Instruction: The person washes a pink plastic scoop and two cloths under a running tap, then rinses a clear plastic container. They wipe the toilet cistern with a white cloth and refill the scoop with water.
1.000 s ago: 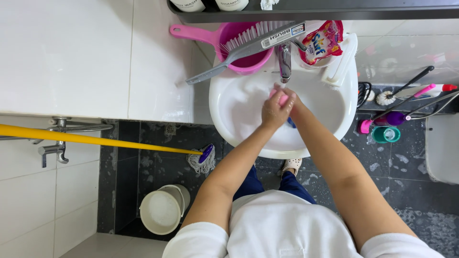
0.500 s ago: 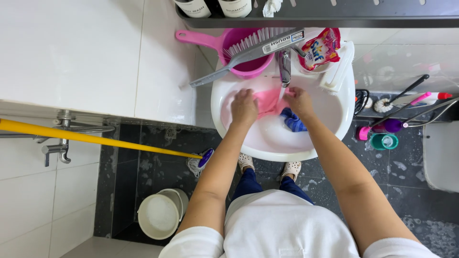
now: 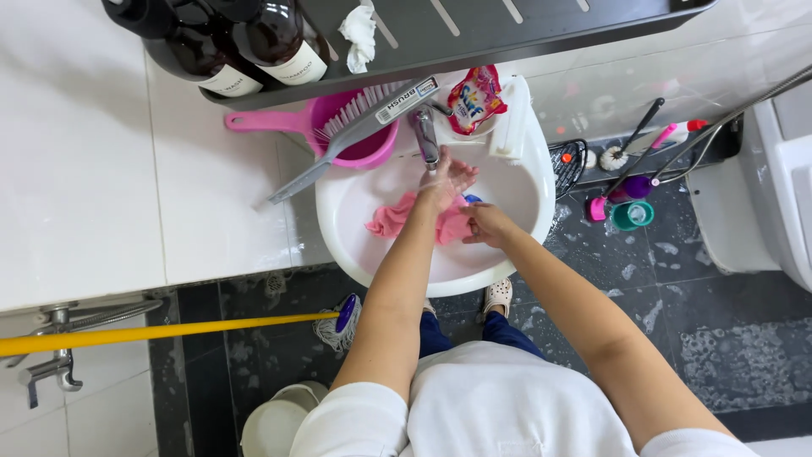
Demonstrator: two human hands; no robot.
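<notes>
**Head view: two hands at a wash basin with a pink cloth**

Head camera, looking straight down; we read the scene from left to right. At far left a yellow mop handle (image 3: 161, 333) runs across the dark floor tiles to its mop head (image 3: 340, 322), with a white bucket (image 3: 275, 423) below it. Above, on the basin's left rim, we see a pink dipper (image 3: 364, 140) with a grey long-handled brush (image 3: 355, 135) lying across it. Dark bottles (image 3: 254, 46) stand on the grey shelf (image 3: 507, 25) overhead.

The white basin (image 3: 355, 245) occupies the centre. In its bowl lies the pink cloth (image 3: 393, 218), wet and crumpled, spread from the left of the bowl to under both wrists. Our left hand (image 3: 447, 179) is raised just below the tap (image 3: 425, 135), fingers spread loosely and gripping nothing that we can make out; its forearm crosses over the cloth. Our right hand (image 3: 486, 224) sits just to the right, fingers curled closed on the right end of the pink cloth, beside a small blue item (image 3: 471, 199) that is too hidden to identify.

On the basin's back rim stand a red-and-pink sachet (image 3: 476, 100) and a white bar-shaped object (image 3: 513, 118). Farther right, on the floor, we note a toilet brush (image 3: 622, 144), a purple bottle (image 3: 630, 188), a teal cup (image 3: 633, 215), and the white toilet edge (image 3: 761, 203).
</notes>
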